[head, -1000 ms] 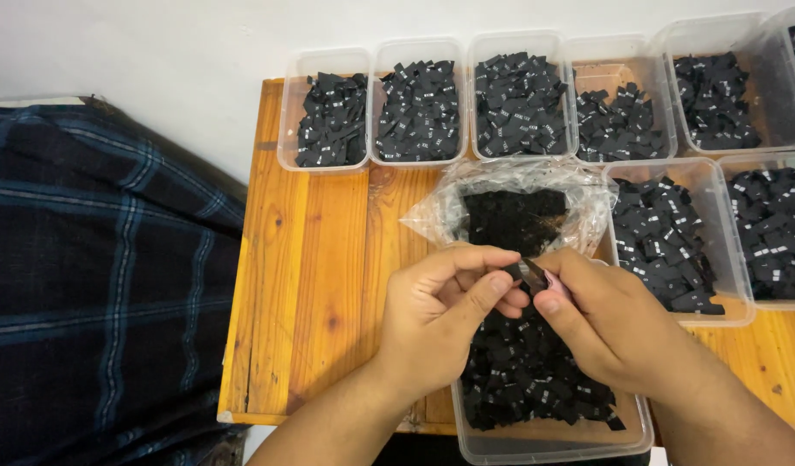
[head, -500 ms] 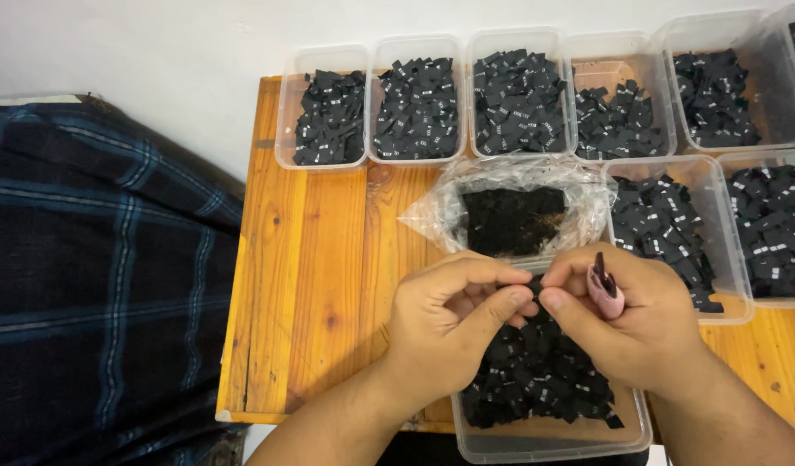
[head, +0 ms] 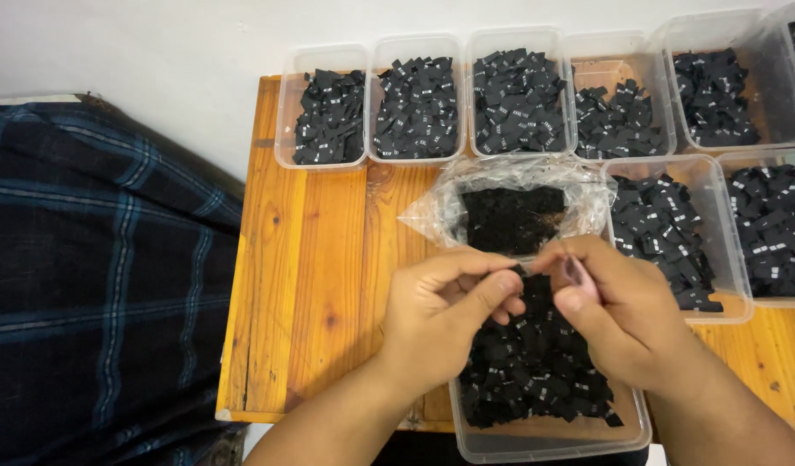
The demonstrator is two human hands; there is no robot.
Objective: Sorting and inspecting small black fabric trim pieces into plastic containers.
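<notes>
My left hand [head: 449, 315] and my right hand [head: 626, 324] meet above a clear plastic tray [head: 544, 444] heaped with small black fabric labels [head: 535, 367] at the table's front edge. My right hand pinches a small thin pinkish piece [head: 577, 274] between thumb and forefinger. The thumb and fingertips of my left hand are pressed together close to it; whether they hold a label is hidden. Just behind the hands lies a crumpled clear plastic bag [head: 432, 216] with black contents.
A row of clear trays [head: 328, 160] of black labels lines the back of the wooden table [head: 320, 259], with two more trays [head: 716, 259] at the right. A dark blue plaid cloth [head: 95, 276] lies left of the table. A white wall is behind.
The hands held one small dark item together, then drew slightly apart. My right hand took the pinkish piece, lifted it to the right, and now brings it back toward my left fingertips.
</notes>
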